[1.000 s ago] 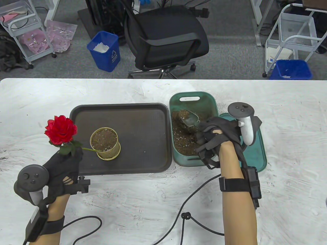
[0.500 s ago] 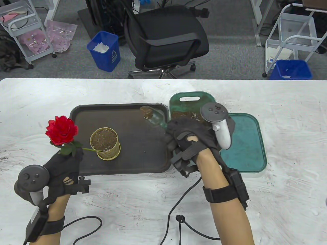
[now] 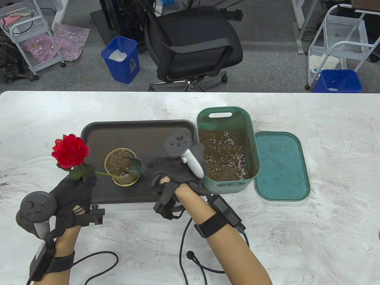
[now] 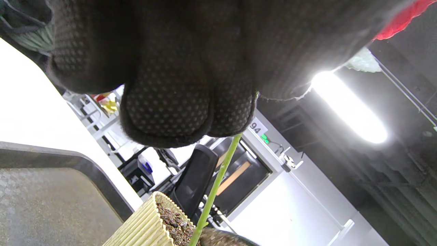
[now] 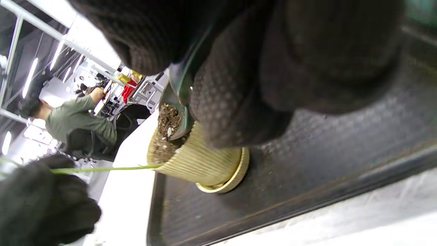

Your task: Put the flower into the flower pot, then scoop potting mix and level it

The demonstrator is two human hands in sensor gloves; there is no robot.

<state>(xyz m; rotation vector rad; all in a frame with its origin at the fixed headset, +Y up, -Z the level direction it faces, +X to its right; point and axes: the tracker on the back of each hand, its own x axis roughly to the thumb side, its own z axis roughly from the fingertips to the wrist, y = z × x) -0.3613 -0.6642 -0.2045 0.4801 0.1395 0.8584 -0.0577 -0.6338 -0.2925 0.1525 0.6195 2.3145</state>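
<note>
Over the flower pot [image 3: 121, 170], right hand [image 3: 172, 173] grips the scoop [image 3: 133, 166]; left hand [image 3: 74, 193] pinches the flower [image 3: 70, 154].

flower stem [image 3: 104, 174] crossing pot [image 3: 122, 167] left rim, scoop [image 3: 134, 166] over right rim, tray [image 3: 166, 130] far half bare

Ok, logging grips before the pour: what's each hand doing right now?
Left hand: closed on the flower stem.
Right hand: closed on the scoop over the pot.

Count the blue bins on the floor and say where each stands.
2. One blue bin stands left of the office chair; the other blue bin stands at far right, beside a white cart.
</note>
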